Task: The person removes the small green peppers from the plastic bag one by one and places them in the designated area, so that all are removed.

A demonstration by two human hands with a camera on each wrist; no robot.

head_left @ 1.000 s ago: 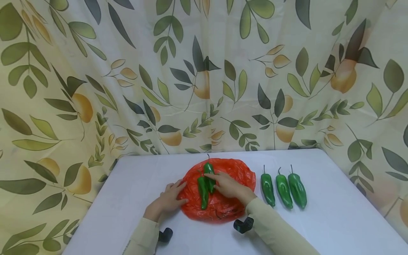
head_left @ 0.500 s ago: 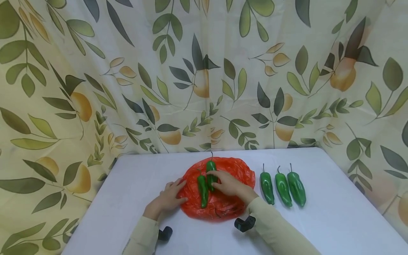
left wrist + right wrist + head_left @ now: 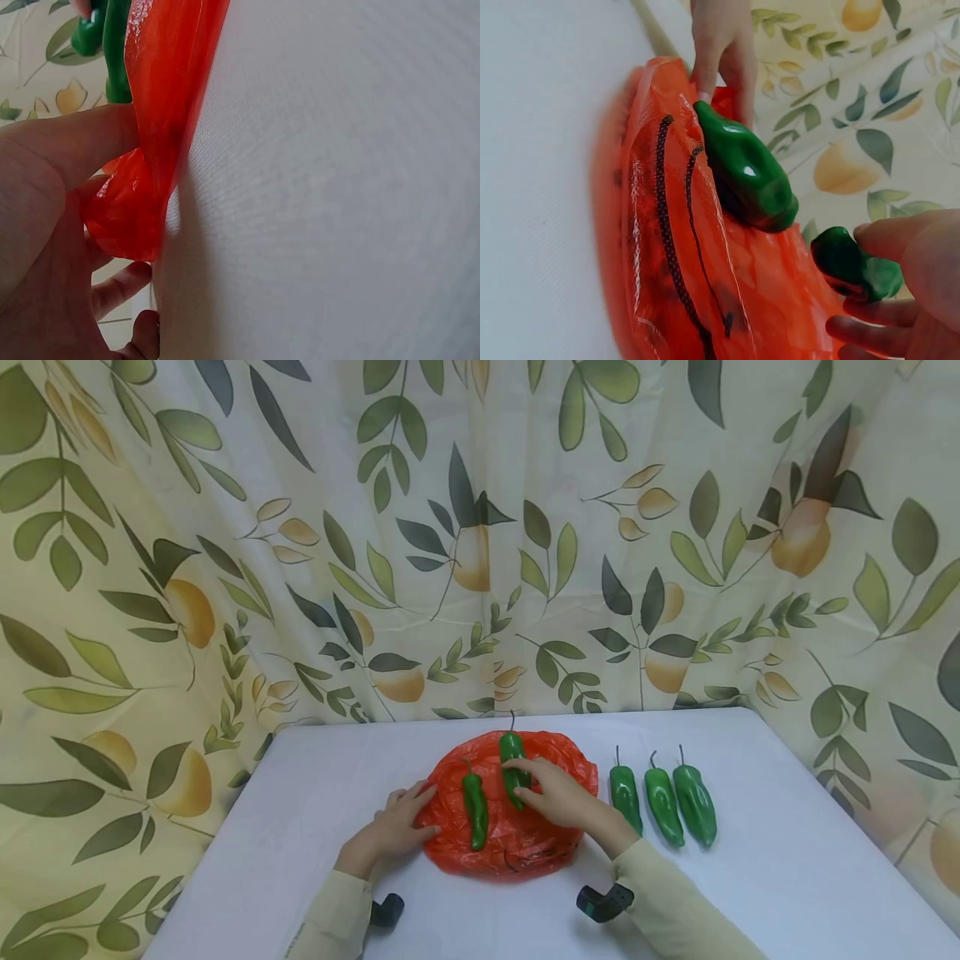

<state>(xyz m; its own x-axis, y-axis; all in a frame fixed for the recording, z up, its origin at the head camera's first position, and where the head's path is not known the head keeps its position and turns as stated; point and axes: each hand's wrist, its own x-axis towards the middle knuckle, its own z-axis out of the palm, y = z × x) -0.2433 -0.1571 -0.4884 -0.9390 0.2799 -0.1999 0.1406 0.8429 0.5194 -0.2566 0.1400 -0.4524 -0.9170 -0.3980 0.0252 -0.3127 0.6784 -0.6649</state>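
Your right hand (image 3: 555, 792) pinches one green pepper (image 3: 512, 748); a second pepper (image 3: 476, 812) lies on the red bag (image 3: 501, 839), whose edge your left hand (image 3: 399, 823) touches with spread fingers.

- The bare right hand (image 3: 558, 797) swings rightward, taking the long glossy green pepper (image 3: 512, 747) along!
- And a clear gap opens beside the slimmer green pepper (image 3: 476, 814)!

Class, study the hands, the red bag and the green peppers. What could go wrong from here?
First, the glossy pepper pinched in the right hand could slip. Second, the unheld pepper on the crumpled red bag might roll off if the left hand, which touches the bag, shifts it. Third, the right sleeve appears close to the row of three peppers and may knock the nearest one.
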